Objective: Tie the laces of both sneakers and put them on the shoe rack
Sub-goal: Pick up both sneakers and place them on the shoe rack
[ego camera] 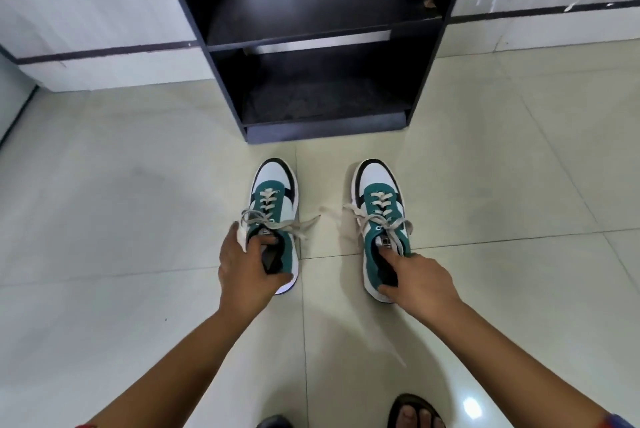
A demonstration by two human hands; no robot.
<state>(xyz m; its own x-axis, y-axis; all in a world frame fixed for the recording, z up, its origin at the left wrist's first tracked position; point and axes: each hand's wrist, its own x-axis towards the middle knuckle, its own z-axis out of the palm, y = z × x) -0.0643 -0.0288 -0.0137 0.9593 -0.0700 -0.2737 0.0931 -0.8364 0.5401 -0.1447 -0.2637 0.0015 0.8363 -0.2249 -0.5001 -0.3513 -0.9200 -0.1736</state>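
Two teal, white and black sneakers stand side by side on the floor, toes pointing toward the shoe rack (322,32). My left hand (247,268) grips the heel collar of the left sneaker (275,205), fingers inside the opening. On the right sneaker (379,209), my right hand (420,280) holds the heel collar the same way. Both pairs of grey laces (367,219) are knotted, with loose ends trailing sideways onto the tiles. The dark rack stands just beyond the toes, with two open shelves that hold nothing.
Pale glossy floor tiles (138,219) spread all around. White wall panels with a dark stripe (104,53) flank the rack. My sandalled feet (414,410) show at the bottom edge.
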